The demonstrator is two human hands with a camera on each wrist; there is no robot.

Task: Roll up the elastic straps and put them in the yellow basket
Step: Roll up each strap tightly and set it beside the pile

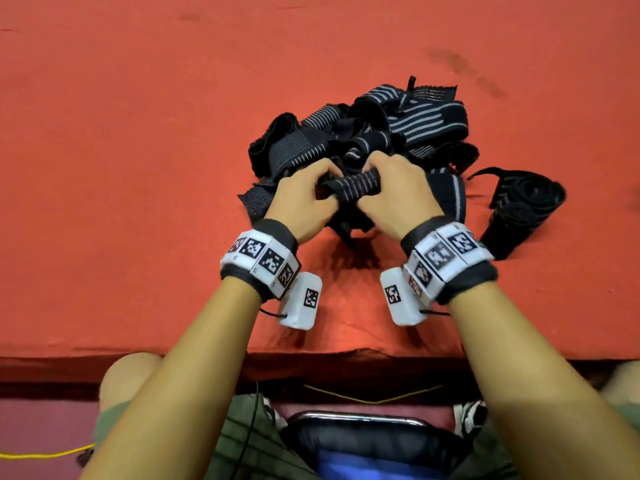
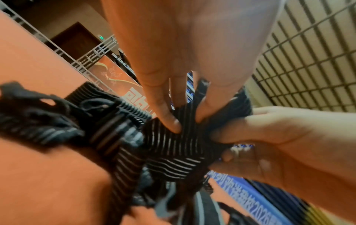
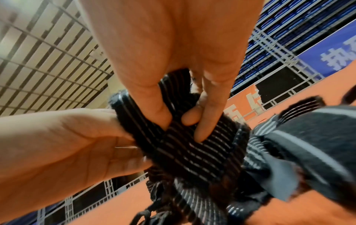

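A ribbed, grey-striped black strap [image 1: 353, 188] was gripped at both ends by the left hand [image 1: 304, 202] and right hand [image 1: 394, 199], at 6 o'clock of the tangled strap pile [image 1: 374, 129] on red cloth [image 1: 138, 133].

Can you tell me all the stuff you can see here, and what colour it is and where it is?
Strap being rolled: one, black with pale stripes, held between both hands.
Pile of straps: many, too tangled to count, black with pale stripes, on the table just behind the hands.
Rolled strap: one, black, on the table to the right of the pile.
Table: one, covered in orange-red cloth, under everything.
Yellow cord: one, on the floor at bottom left.
Chair: one, dark seat with a shiny metal rim, under the person.
Yellow basket: not in view.
Wrist bands: two, white blocks with black square patterns, one on each wrist.
Left hand: grips the strap.
Right hand: grips the strap.
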